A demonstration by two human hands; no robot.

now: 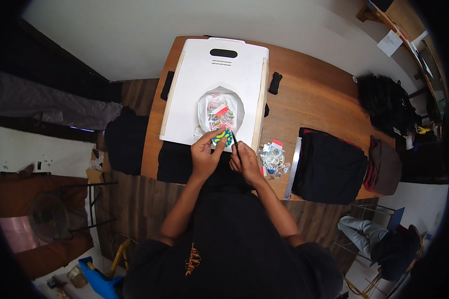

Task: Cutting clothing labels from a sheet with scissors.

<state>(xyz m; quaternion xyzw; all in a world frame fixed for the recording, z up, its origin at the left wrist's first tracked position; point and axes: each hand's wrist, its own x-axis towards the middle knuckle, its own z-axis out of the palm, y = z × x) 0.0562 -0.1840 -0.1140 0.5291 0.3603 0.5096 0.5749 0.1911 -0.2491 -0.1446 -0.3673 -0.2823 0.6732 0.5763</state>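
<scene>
My left hand (pixel 205 157) pinches a small blue and yellow patterned cutout (pixel 222 138), which looks like a sticker, between thumb and fingers. Closed around a slim black tool (pixel 235 139) is my right hand (pixel 245 160); the tool's tip points away from me along the cutout's right edge, and its exact kind is hard to make out. Both hands are just in front of a white plastic panel (pixel 182 99) with a rounded opening. Colourful printed sheets (pixel 220 112), with a red and white piece among them, lie within that opening.
On the brown wooden table (pixel 309 94), a heap of sticker-like cutouts (pixel 273 157) lies right of my hands. Beyond it are a metal ruler (pixel 293 167), folded black cloth (pixel 329 167) and brown cloth (pixel 384 167). A small black bundle (pixel 275 83) sits right of the panel.
</scene>
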